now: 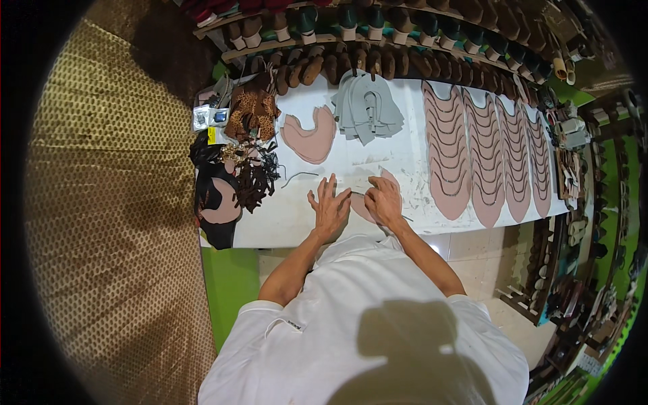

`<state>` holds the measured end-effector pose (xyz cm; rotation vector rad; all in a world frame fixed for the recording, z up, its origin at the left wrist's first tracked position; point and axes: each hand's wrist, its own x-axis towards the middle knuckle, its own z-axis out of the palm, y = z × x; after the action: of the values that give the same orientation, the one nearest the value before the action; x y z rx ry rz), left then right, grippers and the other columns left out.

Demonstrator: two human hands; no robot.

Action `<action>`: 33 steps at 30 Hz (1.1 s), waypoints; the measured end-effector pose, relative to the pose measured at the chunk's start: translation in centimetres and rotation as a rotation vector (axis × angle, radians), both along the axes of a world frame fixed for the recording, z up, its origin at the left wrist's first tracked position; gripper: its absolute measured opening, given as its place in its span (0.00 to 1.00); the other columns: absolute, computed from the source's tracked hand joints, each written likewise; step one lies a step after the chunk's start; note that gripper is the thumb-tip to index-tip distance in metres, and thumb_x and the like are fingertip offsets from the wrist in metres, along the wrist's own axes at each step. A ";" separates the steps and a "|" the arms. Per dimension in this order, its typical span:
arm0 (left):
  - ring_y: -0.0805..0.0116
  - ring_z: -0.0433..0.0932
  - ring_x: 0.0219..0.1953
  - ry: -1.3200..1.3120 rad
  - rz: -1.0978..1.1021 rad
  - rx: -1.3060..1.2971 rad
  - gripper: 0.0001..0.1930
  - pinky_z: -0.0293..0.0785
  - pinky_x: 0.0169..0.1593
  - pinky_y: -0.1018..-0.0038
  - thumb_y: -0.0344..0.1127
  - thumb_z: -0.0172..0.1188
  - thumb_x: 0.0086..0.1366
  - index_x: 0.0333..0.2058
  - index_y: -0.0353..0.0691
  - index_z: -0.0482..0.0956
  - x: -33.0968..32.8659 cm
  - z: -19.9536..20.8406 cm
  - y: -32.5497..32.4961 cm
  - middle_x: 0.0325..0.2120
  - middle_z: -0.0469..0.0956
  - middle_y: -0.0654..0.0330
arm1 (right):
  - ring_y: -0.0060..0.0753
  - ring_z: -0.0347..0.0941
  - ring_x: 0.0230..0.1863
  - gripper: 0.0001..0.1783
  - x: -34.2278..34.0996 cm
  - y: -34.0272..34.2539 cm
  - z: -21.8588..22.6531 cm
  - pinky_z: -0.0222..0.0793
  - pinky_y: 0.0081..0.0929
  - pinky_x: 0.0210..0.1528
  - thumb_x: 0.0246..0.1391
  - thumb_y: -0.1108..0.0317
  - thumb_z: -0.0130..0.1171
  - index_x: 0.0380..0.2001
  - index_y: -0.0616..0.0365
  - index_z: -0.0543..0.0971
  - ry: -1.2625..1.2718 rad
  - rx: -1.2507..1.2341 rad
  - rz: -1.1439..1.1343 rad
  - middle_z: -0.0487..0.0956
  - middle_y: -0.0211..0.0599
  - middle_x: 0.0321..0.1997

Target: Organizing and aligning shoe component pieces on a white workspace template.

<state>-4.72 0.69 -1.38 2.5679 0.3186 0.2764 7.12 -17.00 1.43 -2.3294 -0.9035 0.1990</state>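
A pink leather shoe-upper piece (387, 179) lies flat on the white worktable (290, 216), just in front of me. My right hand (383, 201) rests on this piece with its fingers curled, pressing it down and seeming to hold a thin dark strip along its edge. My left hand (330, 206) lies flat on the table right beside the piece, fingers spread, holding nothing. A short dark strip (299, 176) lies loose to the left of my left hand.
Rows of overlapped pink cut pieces (482, 155) fill the table's right half. A grey stack (366, 108) and a pink stack (310, 138) sit at the back. Leopard-print and dark scraps (251, 145) crowd the left end. Shelves of shoe lasts (378, 40) run behind.
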 end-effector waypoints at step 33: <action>0.43 0.45 0.78 0.165 -0.278 0.282 0.19 0.40 0.65 0.23 0.50 0.55 0.75 0.63 0.67 0.77 0.9 1.6 0.5 0.79 0.45 0.52 | 0.47 0.69 0.65 0.10 -1.2 0.4 -0.9 0.56 0.46 0.70 0.48 0.64 0.66 0.24 0.59 0.89 -0.085 0.001 -0.098 0.81 0.41 0.58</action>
<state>-3.81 1.22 0.23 2.8771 -0.0245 0.0060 5.96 -16.62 0.57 -2.3901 -0.8267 0.0587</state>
